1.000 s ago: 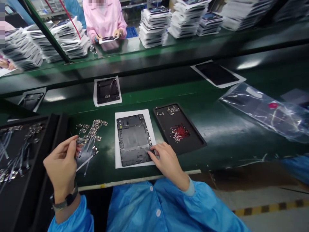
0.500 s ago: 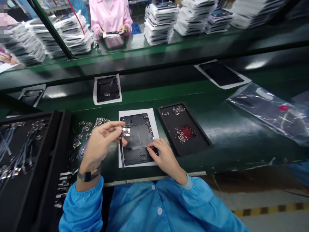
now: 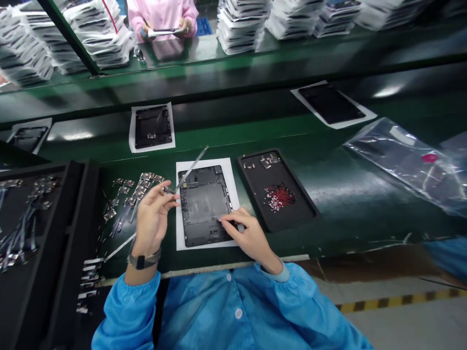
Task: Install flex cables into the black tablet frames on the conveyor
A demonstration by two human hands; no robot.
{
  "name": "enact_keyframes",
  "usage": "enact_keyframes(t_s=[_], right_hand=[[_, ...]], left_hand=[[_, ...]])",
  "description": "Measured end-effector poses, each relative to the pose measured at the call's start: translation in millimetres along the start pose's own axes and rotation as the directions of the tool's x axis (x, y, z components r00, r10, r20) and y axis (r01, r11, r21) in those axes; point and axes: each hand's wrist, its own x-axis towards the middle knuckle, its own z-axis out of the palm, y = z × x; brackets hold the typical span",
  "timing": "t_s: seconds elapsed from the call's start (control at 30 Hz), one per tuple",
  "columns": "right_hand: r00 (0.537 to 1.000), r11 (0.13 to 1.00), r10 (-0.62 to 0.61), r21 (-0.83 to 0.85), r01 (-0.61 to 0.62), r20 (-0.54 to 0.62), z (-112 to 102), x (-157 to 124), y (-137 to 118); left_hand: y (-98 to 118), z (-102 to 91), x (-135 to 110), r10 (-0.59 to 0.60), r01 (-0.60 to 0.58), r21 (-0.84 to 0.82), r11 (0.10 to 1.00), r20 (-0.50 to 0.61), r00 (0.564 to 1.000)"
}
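My left hand [image 3: 155, 209] is closed in a pinch on a small circuit board [image 3: 168, 190] beside the left edge of a black tablet housing. From the board a thin grey ribbon cable [image 3: 191, 168] sticks up and to the right, over the housing's upper left corner. The tablet housing [image 3: 204, 201] lies inner side up on a white sheet [image 3: 234, 177]. Over its lower right part, my right hand [image 3: 250, 236] has thumb and forefinger pressed together; what they hold, if anything, is too small to make out.
Right of the housing lies a black tray [image 3: 251, 187] with red-wired parts [image 3: 280, 197] and small boards. More boards with ribbons [image 3: 140, 189] lie to the left, near a black bin [image 3: 78, 204]. Other housings lie behind; a plastic bag [image 3: 404, 163] is at right. Opposite, a person [image 3: 164, 17] works.
My left hand has drawn back left and turned; the ribbon cable, earlier hanging down along the housing's left edge, now points up and right. My right hand stays nearly in place.
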Motion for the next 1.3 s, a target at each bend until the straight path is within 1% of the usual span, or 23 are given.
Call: enact_keyframes(t_s=[0.07,0.17,0.23,0.33,0.43,0.53,0.63,0.73,0.87,0.9,0.97,1.03,1.1,1.13,1.23,1.3], right_hand=[[1.0,1.0,-0.006,0.016,0.006,0.024,-2.8,0.1,-0.7],[0.999,1.0,-0.01,0.012,0.009,0.051,-5.8,0.3,-1.1],[0.998,1.0,-0.009,-0.002,0.01,0.058,-6.6,0.2,-1.4],[0.998,1.0,-0.016,-0.025,0.017,0.065,-6.3,-0.5,-1.9],[0.996,0.994,-0.053,-0.094,0.06,0.074,-4.5,-1.8,-2.7],[0.99,0.974,-0.112,-0.19,0.127,0.084,-2.5,-3.3,-3.7],[0.984,0.955,-0.143,-0.247,0.165,0.105,-1.8,-4.8,-5.5],[0.984,0.948,-0.123,-0.279,0.154,0.126,-3.4,-4.8,-8.3],[0.982,0.96,-0.046,-0.264,0.095,0.185,-8.3,-0.7,-12.0],[0.979,0.966,-0.029,-0.248,0.079,0.202,-9.7,0.8,-12.5],[0.975,0.978,-0.001,-0.202,0.047,0.222,-12.2,3.6,-12.7],[0.975,0.989,0.021,-0.147,0.013,0.222,-13.8,5.2,-12.1],[0.975,0.994,0.033,-0.106,-0.009,0.22,-14.3,5.3,-11.0],[0.975,0.996,0.034,-0.093,-0.014,0.218,-14.2,5.0,-10.5],[0.979,0.997,0.027,-0.074,-0.012,0.204,-13.6,3.5,-9.1],[0.981,0.998,0.015,-0.066,-0.002,0.191,-13.4,2.9,-8.5]], left_hand=[[-16.6,1.9,-10.6,-0.11,0.108,0.04,0.993,0.04,0.993],[-37.7,7.8,-27.0,-0.258,0.232,0.18,0.956,0.137,0.956],[-47.5,12.4,-35.4,-0.308,0.249,0.276,0.928,0.196,0.931],[-55.2,18.0,-43.3,-0.348,0.228,0.394,0.89,0.266,0.899],[-57.5,20.5,-47.7,-0.348,0.169,0.476,0.863,0.317,0.882],[-58.8,21.0,-49.6,-0.311,0.108,0.509,0.854,0.332,0.89],[-61.2,21.3,-49.3,-0.325,0.111,0.533,0.839,0.326,0.888],[-63.2,21.9,-48.9,-0.313,0.092,0.533,0.841,0.341,0.886],[-63.2,21.5,-51.0,-0.234,0.001,0.52,0.854,0.383,0.893],[-62.4,20.7,-51.8,-0.225,-0.008,0.517,0.856,0.386,0.895],[-59.5,17.9,-52.9,-0.223,0.014,0.487,0.873,0.373,0.901],[-55.3,13.7,-52.9,-0.25,0.085,0.43,0.899,0.343,0.906],[-50.8,9.2,-52.2,-0.272,0.157,0.369,0.916,0.283,0.92],[-49.0,7.5,-51.7,-0.269,0.174,0.349,0.921,0.246,0.931],[-46.9,6.7,-51.2,-0.223,0.165,0.338,0.927,0.141,0.965],[-48.7,10.1,-51.3,-0.229,0.172,0.345,0.923,0.131,0.964]])
